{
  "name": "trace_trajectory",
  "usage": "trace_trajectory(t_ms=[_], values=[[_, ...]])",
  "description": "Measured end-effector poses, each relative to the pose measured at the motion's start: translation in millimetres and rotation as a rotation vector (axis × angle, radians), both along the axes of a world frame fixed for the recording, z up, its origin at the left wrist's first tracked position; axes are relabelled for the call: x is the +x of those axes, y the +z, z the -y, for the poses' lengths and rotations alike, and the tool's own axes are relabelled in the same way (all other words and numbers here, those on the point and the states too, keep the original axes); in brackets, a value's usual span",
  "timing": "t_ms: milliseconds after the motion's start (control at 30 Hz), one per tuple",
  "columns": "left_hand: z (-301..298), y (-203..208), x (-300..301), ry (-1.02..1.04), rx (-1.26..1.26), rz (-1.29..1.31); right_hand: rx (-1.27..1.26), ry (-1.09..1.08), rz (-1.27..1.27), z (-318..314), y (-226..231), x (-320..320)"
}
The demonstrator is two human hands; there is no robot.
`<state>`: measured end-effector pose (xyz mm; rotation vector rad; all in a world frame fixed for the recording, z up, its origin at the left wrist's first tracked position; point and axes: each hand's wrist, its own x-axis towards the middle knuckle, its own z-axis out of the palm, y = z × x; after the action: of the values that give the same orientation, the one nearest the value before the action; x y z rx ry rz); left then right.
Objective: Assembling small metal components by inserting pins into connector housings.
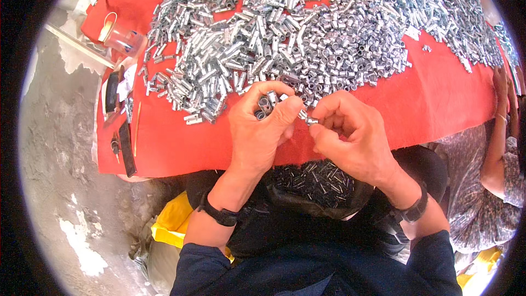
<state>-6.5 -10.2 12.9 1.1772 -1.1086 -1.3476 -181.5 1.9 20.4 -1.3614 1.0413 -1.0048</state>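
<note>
My left hand [255,126] is closed around several short shiny metal tubes [265,104], whose round ends show between thumb and fingers. Between the two hands, a small metal piece [310,121] sticks out from the left thumb, and the fingertips of my right hand [356,131] pinch its end. Whether it is one part or two joined parts is too small to tell. Just beyond the hands lies a pile of short metal collars [350,49]. Longer metal tubes [219,55] are heaped to its left and behind it.
A red cloth [438,98] covers the table. A dark container of small pins [318,183] sits at my lap. At left are a clear plastic jar [125,41] and a dark flat strip [127,151]. Another person's arm [496,153] is at the right edge.
</note>
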Motion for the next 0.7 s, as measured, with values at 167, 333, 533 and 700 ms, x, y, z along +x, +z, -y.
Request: trace_trajectory(t_ms=[167,333,533,700], values=[[-1,-1,-2,0.026,0.061,-0.018,0.015,-0.059,0.104,-1,-10,6],[-2,-2,0,0.019,0.027,-0.009,0.021,-0.068,0.074,-4,-11,6],[-3,-4,-3,0.019,0.016,-0.002,-0.223,-0.105,-0.118,-6,-12,7],[-3,-2,-4,0.033,0.045,0.006,-0.431,-0.101,-0.221,-4,-18,4]])
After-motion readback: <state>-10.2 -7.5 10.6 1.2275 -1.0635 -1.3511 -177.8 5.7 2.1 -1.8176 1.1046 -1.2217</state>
